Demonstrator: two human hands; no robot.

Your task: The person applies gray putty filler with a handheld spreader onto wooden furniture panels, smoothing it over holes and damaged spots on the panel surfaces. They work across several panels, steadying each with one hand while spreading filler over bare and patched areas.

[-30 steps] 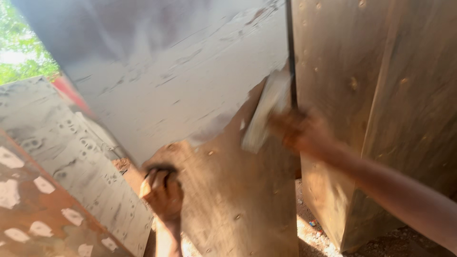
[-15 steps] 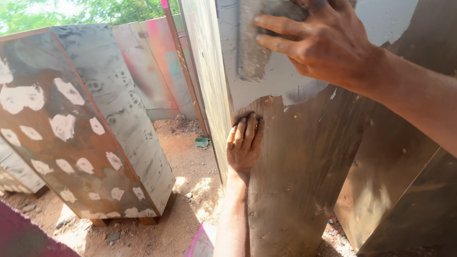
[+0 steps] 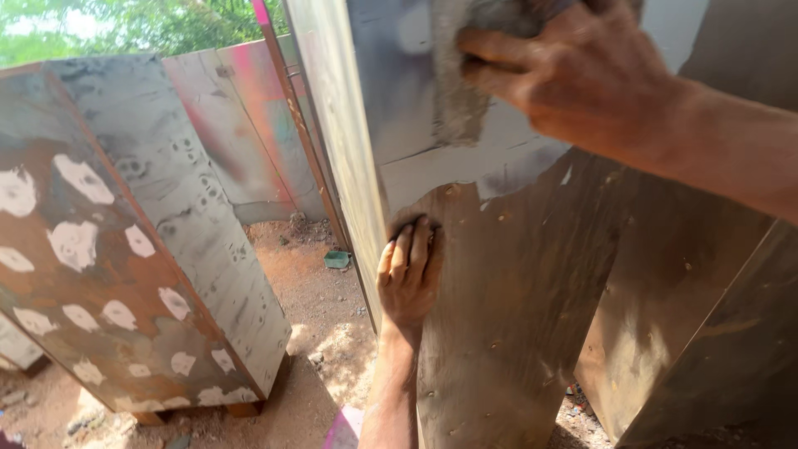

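Observation:
An upright wooden box stands before me, its upper part coated in grey filler [image 3: 499, 170] and its lower part bare brown wood [image 3: 515, 316]. My right hand [image 3: 573, 79] presses a flat, filler-caked spreader [image 3: 457, 83] against the coated upper face. My left hand [image 3: 409, 274] grips the box's left front edge lower down, fingers wrapped onto the bare wood just below the filler line.
Another tapered box [image 3: 125, 241] with white filler patches stands at the left on red dirt ground [image 3: 320, 333]. More coated panels [image 3: 249, 133] lean behind it. A small green object [image 3: 337, 259] lies on the ground. Bare wooden panels [image 3: 715, 333] stand at right.
The view has swung left and closer. My right hand with the spreader has moved up the coated face. My left hand keeps its grip on the box edge.

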